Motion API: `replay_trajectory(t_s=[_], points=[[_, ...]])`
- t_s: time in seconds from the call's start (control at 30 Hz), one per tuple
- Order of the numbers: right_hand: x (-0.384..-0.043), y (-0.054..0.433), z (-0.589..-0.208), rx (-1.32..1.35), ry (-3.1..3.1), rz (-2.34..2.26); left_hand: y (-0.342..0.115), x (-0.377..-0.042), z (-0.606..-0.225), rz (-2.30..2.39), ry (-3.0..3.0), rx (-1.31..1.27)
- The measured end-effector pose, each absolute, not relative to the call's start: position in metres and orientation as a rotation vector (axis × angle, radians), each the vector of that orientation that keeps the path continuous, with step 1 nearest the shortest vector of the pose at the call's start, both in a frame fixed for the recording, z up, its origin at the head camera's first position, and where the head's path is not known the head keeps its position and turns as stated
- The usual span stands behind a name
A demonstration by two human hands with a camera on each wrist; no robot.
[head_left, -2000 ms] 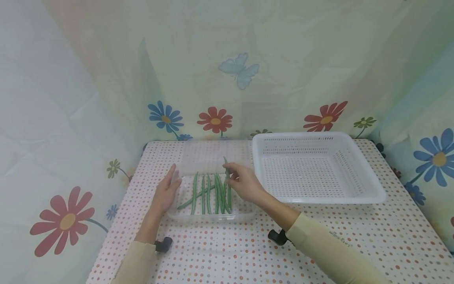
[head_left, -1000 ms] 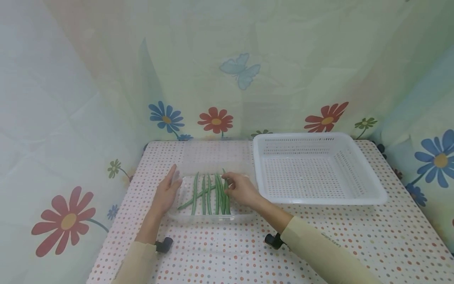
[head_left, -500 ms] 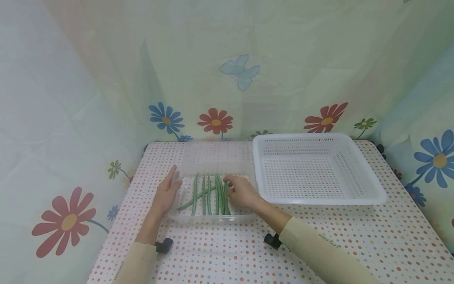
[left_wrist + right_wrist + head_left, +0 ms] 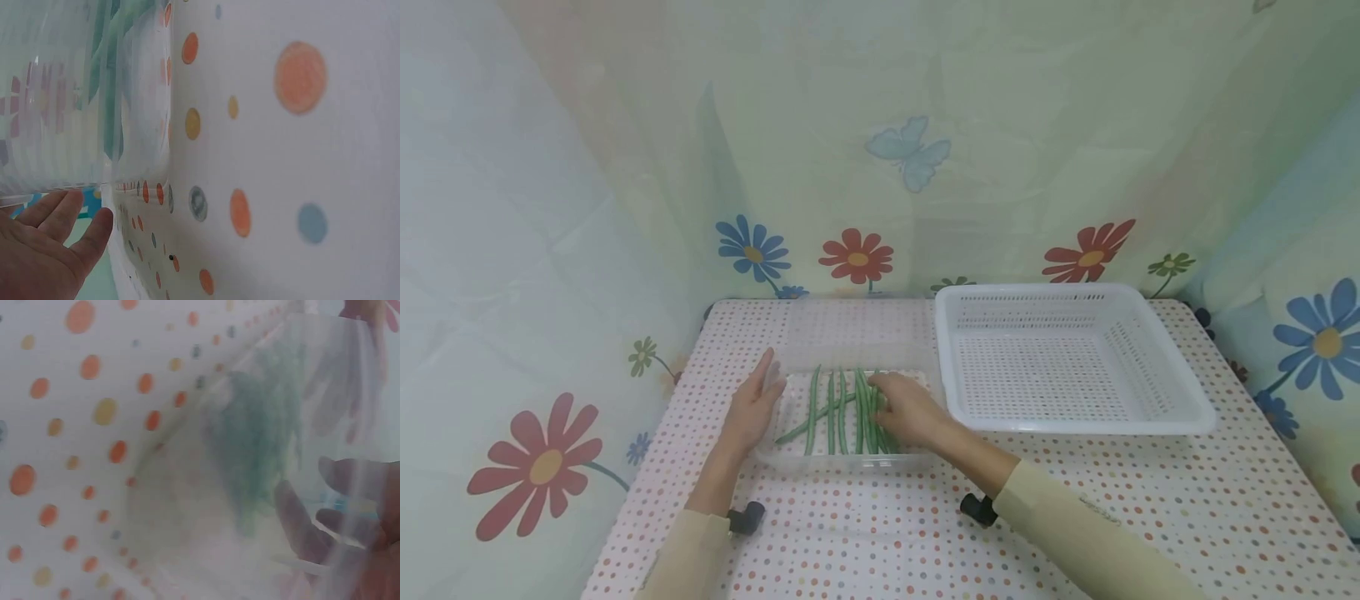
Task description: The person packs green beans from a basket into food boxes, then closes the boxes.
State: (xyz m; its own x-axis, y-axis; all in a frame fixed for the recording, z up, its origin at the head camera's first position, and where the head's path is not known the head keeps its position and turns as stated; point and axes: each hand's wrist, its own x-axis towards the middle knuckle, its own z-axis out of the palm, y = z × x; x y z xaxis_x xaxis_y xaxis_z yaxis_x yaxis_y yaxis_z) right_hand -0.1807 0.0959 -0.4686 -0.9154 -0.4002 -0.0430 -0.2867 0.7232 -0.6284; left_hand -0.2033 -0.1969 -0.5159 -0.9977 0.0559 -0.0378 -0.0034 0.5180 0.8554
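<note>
In the head view, a clear plastic container [image 4: 842, 462] holds several long green beans [image 4: 860, 421]. Most lie roughly lengthwise from back to front, and one crosses slantwise under others. My left hand [image 4: 751, 414] is at the container's left side with its fingers extended; the left wrist view shows the fingers [image 4: 95, 236] close by the clear wall. Inside the right half, my right hand [image 4: 913, 408] is over the rightmost beans. Through the clear wall, the right wrist view shows its fingers [image 4: 299, 519] apart beside the blurred beans [image 4: 250, 444], with nothing seen gripped.
Behind the container a clear lid [image 4: 861, 325] lies open. A white perforated basket [image 4: 1075, 427] stands at the right, close to the container. Both rest on a dotted tablecloth [image 4: 865, 533], with a flowered curtain [image 4: 1000, 167] behind the table.
The right hand has lowered a green bean into the right side of the container and let go. It then moved slightly left over the beans. My left hand has stayed in place.
</note>
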Motion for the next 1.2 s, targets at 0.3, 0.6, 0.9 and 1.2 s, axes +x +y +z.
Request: replay_trajectory(t_s=[0.3,0.6,0.9,1.2], points=[[-0.188,0.101,-0.406,-0.735,2.758,-0.926,-0.195,-0.204,-0.510,1.310,2.757,0.020],[-0.218,0.121,-0.387,-0.693,2.768,-0.909,-0.199,-0.214,-0.490,1.024,2.890,0.194],[-0.261,0.142,-0.391,-0.503,2.855,-0.885,-0.197,-0.245,-0.427,0.992,2.973,0.363],[-0.288,0.137,-0.405,-0.356,2.905,-0.745,-0.165,-0.284,-0.402,1.120,2.887,0.325]])
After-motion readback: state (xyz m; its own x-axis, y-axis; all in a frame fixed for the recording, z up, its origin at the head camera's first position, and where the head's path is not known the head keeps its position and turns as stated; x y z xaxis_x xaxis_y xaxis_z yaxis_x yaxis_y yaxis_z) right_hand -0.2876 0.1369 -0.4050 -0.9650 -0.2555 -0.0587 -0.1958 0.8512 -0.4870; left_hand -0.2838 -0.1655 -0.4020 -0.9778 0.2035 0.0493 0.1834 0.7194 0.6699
